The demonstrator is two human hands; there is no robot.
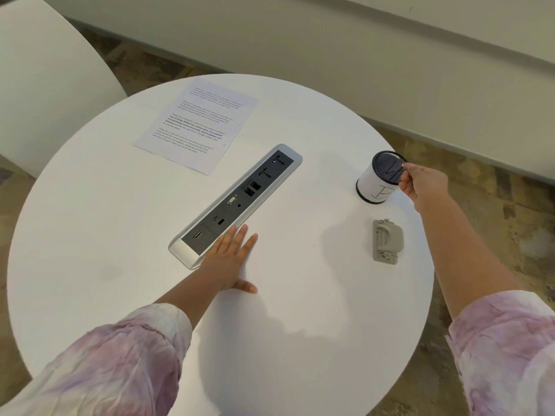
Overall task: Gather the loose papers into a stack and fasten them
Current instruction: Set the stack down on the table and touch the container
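Note:
Printed papers (196,124) lie in a neat pile at the far left of the round white table (120,265). A black mesh cup (380,177) wrapped in white paper stands at the right. My right hand (420,183) pinches the cup's rim with fingertips together. A grey hole punch (386,240) lies flat just in front of the cup. My left hand (232,259) rests flat on the table, fingers spread, touching the near end of the socket strip.
A silver and black socket strip (237,202) is set diagonally into the table's middle. A white chair (45,73) stands at the far left. A pale wall base (330,55) runs behind the table over patterned carpet.

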